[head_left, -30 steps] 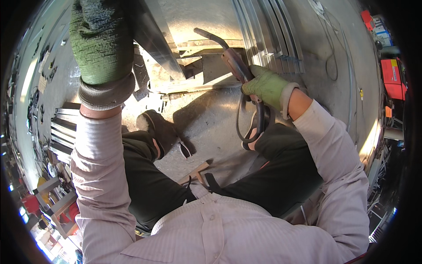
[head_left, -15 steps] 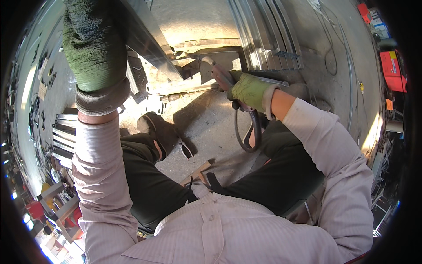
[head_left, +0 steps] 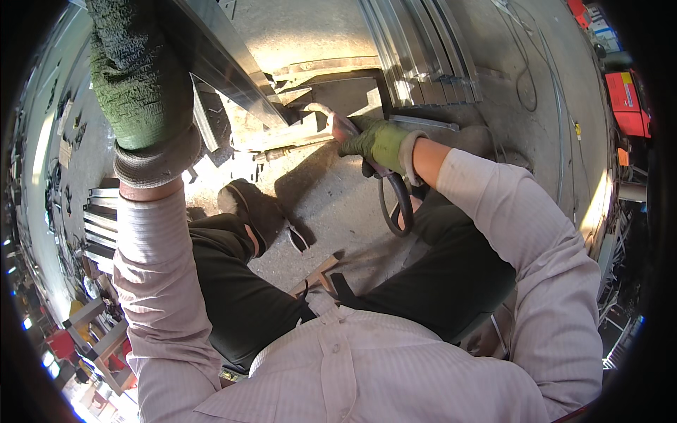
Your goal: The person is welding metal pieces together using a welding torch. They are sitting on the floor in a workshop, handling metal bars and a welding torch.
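My left hand (head_left: 144,84), in a worn green glove, is raised at the upper left beside a long shiny metal bar (head_left: 226,63). It looks closed round the bar, though its fingertips are hidden. The bar slants down to a low, light-coloured work block (head_left: 285,135) on the floor. My right hand (head_left: 379,146), also gloved in green, is wrapped round the handle of a welding torch (head_left: 343,129). The torch's curved neck points left, near the bar's lower end. From the handle a thick black cable (head_left: 405,201) loops down.
Several metal profiles (head_left: 423,56) lie stacked beyond the block. Pliers (head_left: 297,238) rest on the floor by my left shoe (head_left: 243,211). An angled brown metal piece (head_left: 317,275) lies between my legs. Thin cables (head_left: 557,92) and a red case (head_left: 627,104) are at the right.
My right hand and the torch have moved left, and the torch neck has swung closer to the bar's lower end. My left hand and the bar have shifted slightly left.
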{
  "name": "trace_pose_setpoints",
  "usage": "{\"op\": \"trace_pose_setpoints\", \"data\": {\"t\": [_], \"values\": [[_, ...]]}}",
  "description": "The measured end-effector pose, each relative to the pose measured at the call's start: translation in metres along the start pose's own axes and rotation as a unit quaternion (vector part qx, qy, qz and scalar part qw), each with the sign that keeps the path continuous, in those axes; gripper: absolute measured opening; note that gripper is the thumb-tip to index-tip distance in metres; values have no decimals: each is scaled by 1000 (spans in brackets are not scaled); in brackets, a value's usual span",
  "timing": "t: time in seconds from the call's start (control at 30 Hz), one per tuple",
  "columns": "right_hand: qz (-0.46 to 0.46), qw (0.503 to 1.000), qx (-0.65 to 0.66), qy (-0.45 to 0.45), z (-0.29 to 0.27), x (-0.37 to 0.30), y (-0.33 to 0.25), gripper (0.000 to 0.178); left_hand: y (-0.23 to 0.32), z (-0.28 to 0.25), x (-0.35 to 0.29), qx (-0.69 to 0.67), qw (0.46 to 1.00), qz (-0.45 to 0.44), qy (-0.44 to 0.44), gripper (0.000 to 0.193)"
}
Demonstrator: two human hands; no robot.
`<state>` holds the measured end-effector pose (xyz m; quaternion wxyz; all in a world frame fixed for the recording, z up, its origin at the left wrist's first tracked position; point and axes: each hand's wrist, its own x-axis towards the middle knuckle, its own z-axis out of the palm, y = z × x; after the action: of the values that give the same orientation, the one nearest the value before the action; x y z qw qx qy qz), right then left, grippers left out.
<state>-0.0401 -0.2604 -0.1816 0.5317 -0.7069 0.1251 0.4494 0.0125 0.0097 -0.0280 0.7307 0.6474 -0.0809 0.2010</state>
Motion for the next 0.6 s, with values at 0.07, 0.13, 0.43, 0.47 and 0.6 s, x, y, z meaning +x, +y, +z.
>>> {"op": "trace_pose_setpoints", "data": {"t": [0.07,0.13,0.43,0.47,0.6], "values": [[7,1000,-3,-5,0,4,1,66,4,5,-2,-11,1000,-2,-4,76],[11,1000,-12,-4,0,6,2,64,12,14,-2,17,1000,11,15,77],[21,1000,-2,-11,-3,21,10,62,18,30,-7,-28,998,59,-3,75],[23,1000,-3,-13,-4,22,10,62,17,21,-2,-3,1000,20,1,77],[28,1000,-3,-9,-6,20,10,63,1,2,0,-3,1000,24,-10,74]]}}
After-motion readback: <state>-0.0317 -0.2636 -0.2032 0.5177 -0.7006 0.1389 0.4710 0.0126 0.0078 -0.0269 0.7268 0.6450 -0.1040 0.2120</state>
